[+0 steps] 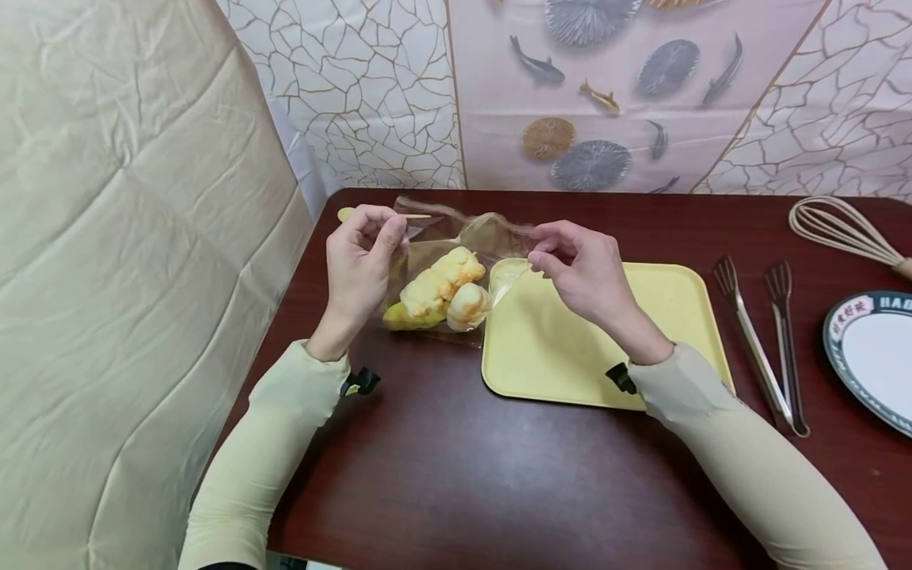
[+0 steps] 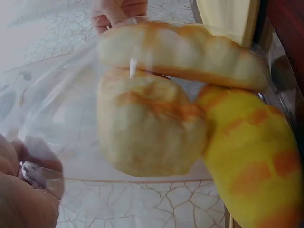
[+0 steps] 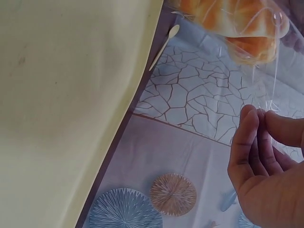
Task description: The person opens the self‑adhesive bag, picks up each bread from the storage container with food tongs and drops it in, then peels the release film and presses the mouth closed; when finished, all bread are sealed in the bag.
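Observation:
A clear plastic bag (image 1: 499, 237) hangs between both hands, its mouth at the top. Inside lie a long ridged bread roll (image 2: 185, 52), a round bun (image 2: 152, 126) and a yellow bread (image 2: 256, 156) with orange stripes. My left hand (image 1: 359, 257) pinches the bag's left upper side between thumb and fingers. With thumb and fingertips, my right hand (image 1: 580, 265) pinches the right side of the mouth, above the edge of a yellow tray (image 1: 606, 348). Behind the left hand lies a light wooden spoon (image 3: 166, 45), partly covered by that hand in the head view.
Right of the tray lie metal tongs (image 1: 755, 348) with slotted ends. A whisk (image 1: 841, 226) is at the back right, and a white plate (image 1: 879, 356) with a dark green rim stands at the right edge. A patterned wall covering (image 1: 370, 87) rises behind the brown table (image 1: 456, 467).

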### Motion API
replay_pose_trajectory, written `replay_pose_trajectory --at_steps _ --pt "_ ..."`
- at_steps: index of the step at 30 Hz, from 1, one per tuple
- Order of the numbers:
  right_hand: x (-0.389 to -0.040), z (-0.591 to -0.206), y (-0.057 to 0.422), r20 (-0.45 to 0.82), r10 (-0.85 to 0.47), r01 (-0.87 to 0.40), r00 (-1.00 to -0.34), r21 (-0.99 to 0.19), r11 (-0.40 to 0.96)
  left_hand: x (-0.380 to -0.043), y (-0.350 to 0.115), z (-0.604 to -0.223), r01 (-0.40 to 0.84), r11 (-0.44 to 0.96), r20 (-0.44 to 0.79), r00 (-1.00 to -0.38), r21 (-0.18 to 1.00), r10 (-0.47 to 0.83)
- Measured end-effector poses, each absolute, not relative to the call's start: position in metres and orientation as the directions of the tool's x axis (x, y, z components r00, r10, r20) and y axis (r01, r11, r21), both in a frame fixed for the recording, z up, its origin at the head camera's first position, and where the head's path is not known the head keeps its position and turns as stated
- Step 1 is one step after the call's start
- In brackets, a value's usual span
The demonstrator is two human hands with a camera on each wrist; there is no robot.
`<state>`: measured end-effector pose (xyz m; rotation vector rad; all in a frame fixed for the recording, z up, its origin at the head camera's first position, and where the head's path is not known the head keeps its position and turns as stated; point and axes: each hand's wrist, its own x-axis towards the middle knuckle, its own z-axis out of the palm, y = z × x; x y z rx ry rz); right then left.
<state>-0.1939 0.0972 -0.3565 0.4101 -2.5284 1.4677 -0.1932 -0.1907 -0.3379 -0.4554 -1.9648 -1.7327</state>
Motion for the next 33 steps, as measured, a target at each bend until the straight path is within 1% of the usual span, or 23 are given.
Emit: replay_pose_trajectory --at_steps 4,11,13,15,17,20,22,24,26,28,30,33 --pt "-0.194 -0.357 0.096 0.282 -0.147 -0.318 -0.948 -0.827 0.464 -0.190 -0.192 -0.339 0.572 0.166 0.590 -0.801 0.803 -0.099" --pt "-0.195 -0.357 0.093 0.250 -0.159 -0.296 -0.955 -0.833 0.468 -0.182 -0.190 -0.334 0.584 0.146 0.599 -0.794 0.799 -0.104" --pt "-0.192 -0.354 0.090 0.276 -0.126 -0.302 -0.953 -0.822 0.484 -0.180 -0.188 -0.333 0.587 0.145 0.603 -0.790 0.797 -0.113" --pt "-0.187 -0.349 0.086 0.341 -0.070 -0.329 -0.938 -0.804 0.496 -0.178 -0.187 -0.331 0.592 0.138 0.608 -0.784 0.794 -0.127" --pt "-0.180 -0.342 0.081 0.439 -0.011 -0.386 -0.898 -0.778 0.496 -0.176 -0.185 -0.329 0.596 0.141 0.612 -0.778 0.791 -0.143" --pt "-0.167 -0.327 0.070 0.614 0.019 -0.533 -0.789 -0.699 0.476 -0.173 -0.182 -0.326 0.594 0.143 0.611 -0.776 0.791 -0.156" --pt "-0.158 -0.316 0.061 0.716 -0.012 -0.641 -0.698 -0.618 0.456 -0.172 -0.181 -0.326 0.594 0.150 0.612 -0.775 0.791 -0.156" --pt "-0.151 -0.306 0.051 0.785 -0.080 -0.729 -0.615 -0.526 0.439 -0.170 -0.180 -0.325 0.602 0.168 0.624 -0.768 0.781 -0.148" --pt "-0.147 -0.299 0.040 0.816 -0.162 -0.785 -0.554 -0.448 0.427 -0.169 -0.179 -0.324 0.625 0.190 0.650 -0.750 0.757 -0.125" --pt "-0.146 -0.294 0.030 0.819 -0.243 -0.820 -0.520 -0.398 0.412 -0.168 -0.179 -0.324 0.656 0.216 0.683 -0.725 0.723 -0.089" --pt "-0.149 -0.292 0.022 0.814 -0.300 -0.838 -0.498 -0.363 0.408 -0.167 -0.178 -0.324 0.686 0.233 0.714 -0.699 0.689 -0.051" --pt "-0.156 -0.293 0.014 0.802 -0.341 -0.844 -0.490 -0.339 0.415 -0.164 -0.176 -0.325 0.716 0.262 0.743 -0.669 0.647 -0.004"
